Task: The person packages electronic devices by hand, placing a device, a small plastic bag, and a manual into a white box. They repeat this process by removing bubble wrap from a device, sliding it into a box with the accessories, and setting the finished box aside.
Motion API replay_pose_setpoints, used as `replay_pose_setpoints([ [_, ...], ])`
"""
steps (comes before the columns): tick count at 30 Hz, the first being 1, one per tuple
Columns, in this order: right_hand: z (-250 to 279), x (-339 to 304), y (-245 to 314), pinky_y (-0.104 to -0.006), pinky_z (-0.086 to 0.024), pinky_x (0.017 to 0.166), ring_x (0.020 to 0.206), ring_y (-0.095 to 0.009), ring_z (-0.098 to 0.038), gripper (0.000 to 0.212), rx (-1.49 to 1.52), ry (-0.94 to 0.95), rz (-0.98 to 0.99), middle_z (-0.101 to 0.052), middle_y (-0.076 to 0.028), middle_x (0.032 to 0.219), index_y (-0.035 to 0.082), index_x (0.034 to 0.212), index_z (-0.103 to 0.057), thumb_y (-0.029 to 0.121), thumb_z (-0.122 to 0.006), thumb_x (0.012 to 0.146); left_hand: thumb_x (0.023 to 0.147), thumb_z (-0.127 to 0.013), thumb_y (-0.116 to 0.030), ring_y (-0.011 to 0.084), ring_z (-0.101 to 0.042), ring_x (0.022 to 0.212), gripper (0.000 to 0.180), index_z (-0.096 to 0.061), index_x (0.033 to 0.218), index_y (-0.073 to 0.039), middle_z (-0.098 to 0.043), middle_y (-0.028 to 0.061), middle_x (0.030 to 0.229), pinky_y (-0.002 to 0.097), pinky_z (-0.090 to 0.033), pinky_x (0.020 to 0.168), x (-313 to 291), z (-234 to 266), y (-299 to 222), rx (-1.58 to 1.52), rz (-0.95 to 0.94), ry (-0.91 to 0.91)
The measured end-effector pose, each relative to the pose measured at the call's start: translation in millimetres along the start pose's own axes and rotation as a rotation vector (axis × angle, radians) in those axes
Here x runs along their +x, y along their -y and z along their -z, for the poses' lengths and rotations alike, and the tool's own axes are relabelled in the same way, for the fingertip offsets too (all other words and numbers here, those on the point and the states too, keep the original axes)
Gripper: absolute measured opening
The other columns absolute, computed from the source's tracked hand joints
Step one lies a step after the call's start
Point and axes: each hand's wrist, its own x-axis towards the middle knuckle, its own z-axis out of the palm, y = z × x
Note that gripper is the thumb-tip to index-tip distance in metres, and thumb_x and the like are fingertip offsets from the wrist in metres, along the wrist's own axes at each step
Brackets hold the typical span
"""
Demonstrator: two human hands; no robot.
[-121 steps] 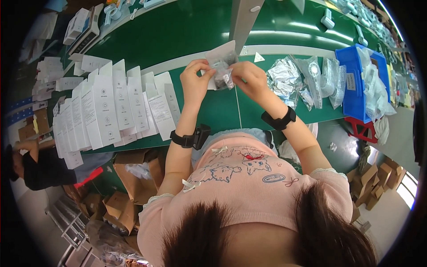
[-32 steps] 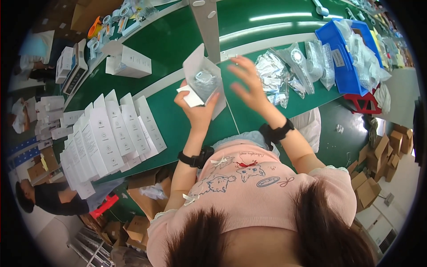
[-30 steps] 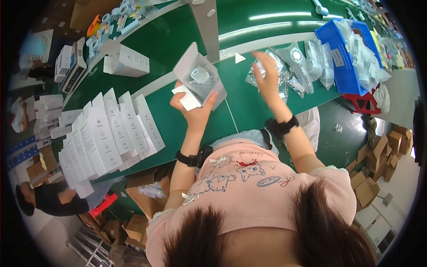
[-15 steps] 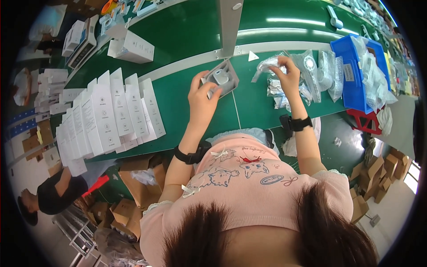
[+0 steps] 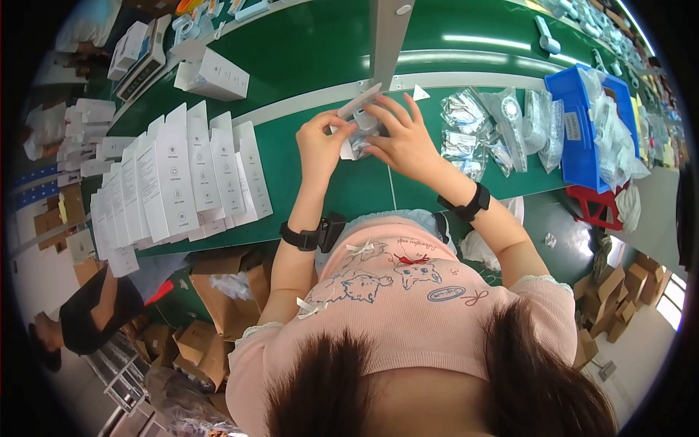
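— white card, is that a small box (image 5: 358, 116) between her hands?

— yes, an open white carton with something clear and crinkly going into it. the left hand (image 5: 318, 148) pinches its near edge, fingers curled around it. the right hand (image 5: 403, 140) lies over the other side, fingers spread and pressing on the clear packet (image 5: 362, 133).

— where is it all?

— held just above the green work table (image 5: 328, 182), close to the pale strip that runs across it.

— and around the box?

— to its left, a fanned row of flat white cartons (image 5: 182, 182) standing on the table. to its right, a heap of clear plastic bags (image 5: 488, 131), and beyond those a blue bin (image 5: 582, 138) stuffed with more. behind the box, further up the table, one more white carton (image 5: 215, 73) lies on its side.

— wrists?

— a black band on each.
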Motion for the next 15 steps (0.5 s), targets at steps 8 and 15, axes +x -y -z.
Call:
replay_pose_setpoints([
  [8,-29,-19,-32,-0.0433,-0.023,0.103,0.128,-0.028,-0.024,0.092,0.775,-0.33,-0.363,-0.029,-0.015,0.135,0.009,0.132,-0.033,0.019,-0.08,0.053,0.067,-0.069,-0.041,0.0393,-0.027,0.123,0.066,-0.046,0.12,-0.01,-0.034,0.0175,0.131,0.0557,-0.026,0.096,-3,149,-22,1.117,-0.541,-0.815],
  [15,-79,46,-23,-0.0351,-0.026,0.102,0.123,-0.028,-0.031,0.109,1.084,-0.082,-0.399,-0.029,-0.016,0.133,0.005,0.137,-0.017,0.017,-0.082,0.05,0.075,-0.062,-0.041,0.0419,-0.02,0.127,0.081,-0.02,0.136,-0.011,-0.019,0.0192,0.141,0.066,-0.019,0.093,-24,256,9,1.446,0.365,-0.386],
])
